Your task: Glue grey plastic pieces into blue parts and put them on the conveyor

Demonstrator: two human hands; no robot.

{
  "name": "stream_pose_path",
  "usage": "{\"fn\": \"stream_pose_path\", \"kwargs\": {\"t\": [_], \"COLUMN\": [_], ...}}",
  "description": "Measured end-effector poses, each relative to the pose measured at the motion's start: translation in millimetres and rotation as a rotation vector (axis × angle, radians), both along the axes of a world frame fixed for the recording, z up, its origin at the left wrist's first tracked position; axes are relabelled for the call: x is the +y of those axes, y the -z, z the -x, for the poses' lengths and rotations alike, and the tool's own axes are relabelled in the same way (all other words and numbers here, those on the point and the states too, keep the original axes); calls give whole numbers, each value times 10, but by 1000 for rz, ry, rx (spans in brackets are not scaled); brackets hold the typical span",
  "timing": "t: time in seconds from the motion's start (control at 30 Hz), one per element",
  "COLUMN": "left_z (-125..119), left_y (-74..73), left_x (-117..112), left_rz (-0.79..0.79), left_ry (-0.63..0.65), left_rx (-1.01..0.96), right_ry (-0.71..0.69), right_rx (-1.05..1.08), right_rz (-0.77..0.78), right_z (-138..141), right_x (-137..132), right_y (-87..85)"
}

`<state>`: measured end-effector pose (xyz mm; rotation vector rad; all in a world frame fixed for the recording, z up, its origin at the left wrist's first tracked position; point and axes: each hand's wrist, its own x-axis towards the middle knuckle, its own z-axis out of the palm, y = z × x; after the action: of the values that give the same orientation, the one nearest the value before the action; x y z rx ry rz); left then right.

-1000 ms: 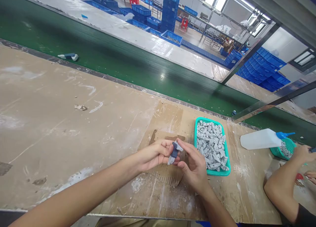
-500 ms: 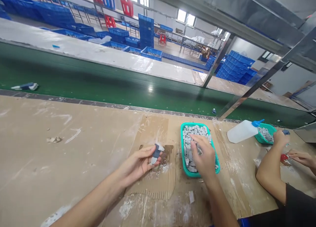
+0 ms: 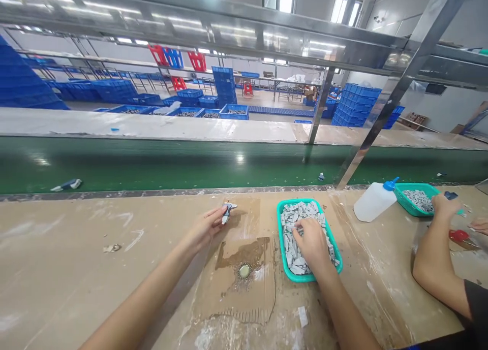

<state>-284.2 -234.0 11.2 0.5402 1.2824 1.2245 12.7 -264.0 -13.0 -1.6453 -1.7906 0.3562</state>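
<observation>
My left hand is closed around a small dark blue and white plastic part, held above the cardboard sheet toward the belt. My right hand is over the green basket, thumb and fingers pinched together at a small pale grey piece on top of the heap. Many similar grey pieces fill this basket. On the cardboard, below my left hand, lies a round bottle cap with white residue around it.
Beyond the table edge runs a green conveyor belt carrying a few blue and white parts. A white squeeze bottle stands right of my basket. Farther right, a co-worker's arm reaches by a second green basket. A metal post slants upward.
My left hand has moved away from me toward the belt with the part, uncovering the bottle cap. My right hand has lowered onto the grey pieces and its fingers have closed. The view has tilted up.
</observation>
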Motion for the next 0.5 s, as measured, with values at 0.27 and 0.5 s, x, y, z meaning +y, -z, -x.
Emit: {"fn": "stream_pose_path", "kwargs": {"t": [0.27,0.5], "left_z": [129,386], "left_y": [-6,0], "left_x": [990,1278], "left_rz": [18,-21], "left_ry": [-225,-519], "left_rx": [70,130], "right_ry": [44,-14], "right_rx": [258,391], "right_rz": [-3,-26], "right_z": [6,7], "right_x": [-17,-39], "right_y": [-92,-124]}}
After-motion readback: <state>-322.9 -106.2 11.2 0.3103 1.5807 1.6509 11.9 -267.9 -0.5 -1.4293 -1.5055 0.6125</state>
